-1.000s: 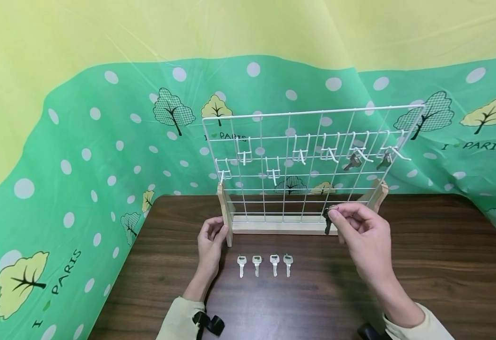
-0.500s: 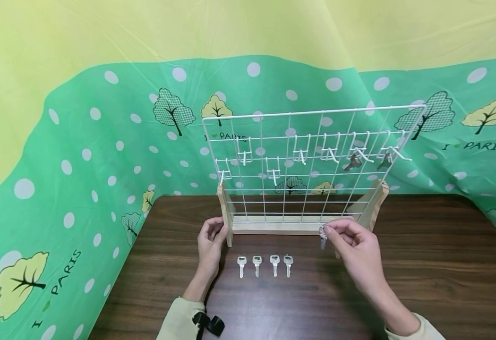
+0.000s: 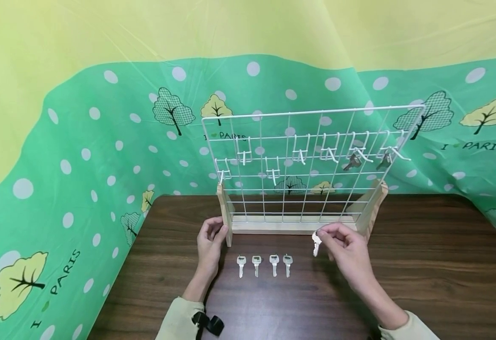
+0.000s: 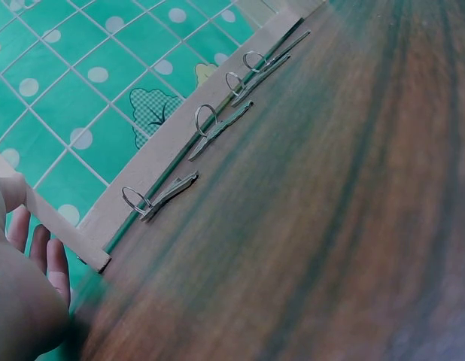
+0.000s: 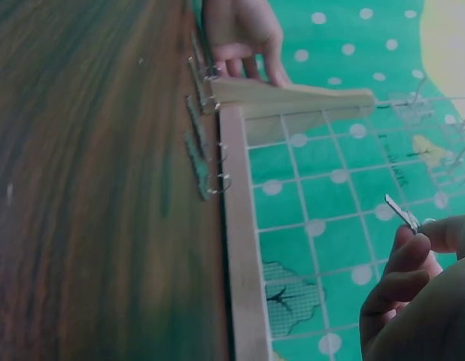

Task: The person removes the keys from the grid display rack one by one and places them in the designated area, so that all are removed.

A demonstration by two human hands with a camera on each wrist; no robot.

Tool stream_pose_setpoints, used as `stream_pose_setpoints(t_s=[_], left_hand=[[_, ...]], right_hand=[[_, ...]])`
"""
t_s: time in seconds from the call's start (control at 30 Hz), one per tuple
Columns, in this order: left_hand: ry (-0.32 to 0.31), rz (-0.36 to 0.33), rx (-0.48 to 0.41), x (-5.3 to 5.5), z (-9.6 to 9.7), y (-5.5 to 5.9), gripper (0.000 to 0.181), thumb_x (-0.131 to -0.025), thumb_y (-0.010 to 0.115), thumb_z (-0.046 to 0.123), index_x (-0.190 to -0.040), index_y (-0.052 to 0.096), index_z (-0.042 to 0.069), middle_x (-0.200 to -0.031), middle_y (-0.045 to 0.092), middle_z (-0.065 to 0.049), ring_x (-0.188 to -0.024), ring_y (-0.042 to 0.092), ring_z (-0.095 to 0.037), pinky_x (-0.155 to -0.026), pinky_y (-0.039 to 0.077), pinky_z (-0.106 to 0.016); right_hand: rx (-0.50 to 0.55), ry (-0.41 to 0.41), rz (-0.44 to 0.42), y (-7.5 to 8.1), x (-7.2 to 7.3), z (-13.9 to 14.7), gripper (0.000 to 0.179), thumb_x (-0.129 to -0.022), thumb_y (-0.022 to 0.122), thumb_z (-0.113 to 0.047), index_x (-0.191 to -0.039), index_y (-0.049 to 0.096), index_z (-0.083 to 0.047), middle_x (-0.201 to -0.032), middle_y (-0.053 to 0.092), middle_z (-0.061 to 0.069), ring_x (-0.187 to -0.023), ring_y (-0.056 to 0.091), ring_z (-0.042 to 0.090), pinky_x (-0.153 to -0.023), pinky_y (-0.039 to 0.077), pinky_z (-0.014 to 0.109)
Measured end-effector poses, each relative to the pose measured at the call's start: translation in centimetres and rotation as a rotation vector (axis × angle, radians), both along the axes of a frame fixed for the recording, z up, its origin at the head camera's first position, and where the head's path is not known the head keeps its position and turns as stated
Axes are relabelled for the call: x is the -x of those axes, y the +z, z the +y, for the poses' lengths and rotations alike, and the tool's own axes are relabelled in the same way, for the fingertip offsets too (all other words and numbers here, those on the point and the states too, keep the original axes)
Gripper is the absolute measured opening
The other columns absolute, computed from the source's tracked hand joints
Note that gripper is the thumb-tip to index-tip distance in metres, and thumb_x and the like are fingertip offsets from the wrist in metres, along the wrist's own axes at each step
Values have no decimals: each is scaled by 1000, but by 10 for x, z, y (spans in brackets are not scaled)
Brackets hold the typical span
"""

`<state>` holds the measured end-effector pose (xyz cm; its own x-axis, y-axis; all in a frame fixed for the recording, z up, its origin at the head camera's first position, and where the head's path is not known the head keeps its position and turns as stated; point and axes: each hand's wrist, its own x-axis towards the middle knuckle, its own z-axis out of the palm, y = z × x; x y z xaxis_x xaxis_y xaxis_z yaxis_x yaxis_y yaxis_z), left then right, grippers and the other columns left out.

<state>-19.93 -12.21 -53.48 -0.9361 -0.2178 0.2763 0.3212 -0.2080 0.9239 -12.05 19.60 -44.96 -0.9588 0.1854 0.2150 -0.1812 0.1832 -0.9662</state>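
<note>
Between thumb and forefinger my right hand pinches a silver key by its ring end, blade hanging down, in front of the rack's base. The right wrist view shows the same key jutting from the fingertips. My left hand holds the left wooden leg of a white wire grid rack, thumb on one side and fingers on the other. Several silver keys with rings, one being this key, lie in a row on the table. Two keys hang from hooks at right, including this dark key.
White double-wire hooks, such as this hook, project from the grid at two heights. A wooden bar joins the rack's legs on the dark wood table. Behind stands a green and yellow patterned cloth.
My right hand has moved down and left with the key, away from the grid, and the key now hangs lower, nearer the row. My left hand stays on the leg.
</note>
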Motion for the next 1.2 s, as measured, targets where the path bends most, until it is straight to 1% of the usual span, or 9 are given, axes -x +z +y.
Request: stream_pose_setpoints(t_s=[0.03,0.2,0.3,0.43,0.67,0.8,0.9,1.07,1.2], left_hand=[[0,-3,1,0,0,0,30,-100,69,-13,-124,55,-25,-114,70,5,-114,68,-8,-102,53,-20],[-7,-25,-9,-1,0,2,31,-100,69,-14,-126,54,-25,-116,69,4,-115,68,-9,-102,54,-20],[-8,-36,-16,-1,0,3,32,-99,69,-15,-126,54,-24,-116,69,4,-116,68,-9,-101,55,-20],[-5,-34,-11,-1,0,2,32,-100,69,-14,-126,54,-25,-116,69,3,-116,67,-9,-102,54,-21],[-6,-31,-17,0,0,1,29,-100,69,-15,-124,55,-23,-116,69,2,-116,68,-10,-102,54,-21],[-3,-24,-15,0,-1,0,23,-100,69,-14,-121,60,-18,-117,69,1,-117,67,-11,-101,55,-21],[-1,-23,-16,0,-1,0,21,-100,69,-14,-119,62,-15,-117,69,2,-117,68,-11,-100,56,-21],[-1,-33,-22,0,-1,1,25,-100,69,-15,-122,57,-20,-116,69,3,-116,68,-9,-99,56,-20],[-4,-32,-17,-1,0,1,30,-100,69,-14,-124,55,-23,-116,69,4,-115,68,-9,-100,55,-20]], right_hand=[[-11,8,-8,-2,1,0,7,-105,73,1,-103,74,8,-69,59,-2,-53,48,9,-47,43,26],[-57,64,-65,-12,5,2,10,-105,74,-3,-103,74,8,-71,63,-3,-54,49,7,-49,45,25],[-79,90,-99,-18,6,3,12,-105,74,-4,-103,74,7,-74,67,1,-54,49,7,-50,45,25],[-92,108,-130,-23,7,2,10,-103,75,-4,-102,75,5,-75,68,4,-54,49,7,-49,43,24],[-125,134,-169,-34,9,-2,6,-101,78,-5,-101,77,1,-73,68,7,-54,50,7,-49,44,23],[-127,144,-188,-40,10,-2,5,-100,79,-4,-100,78,1,-74,70,9,-53,49,6,-49,43,22],[-148,144,-194,-45,11,-2,4,-99,80,-4,-99,78,0,-75,71,9,-53,50,5,-51,43,22],[-212,126,-191,-52,14,0,5,-98,82,-6,-98,78,-3,-74,72,7,-54,53,6,-53,45,22],[-243,124,-204,-56,15,1,5,-97,83,-5,-97,79,-3,-74,74,5,-54,55,6,-54,46,22]])
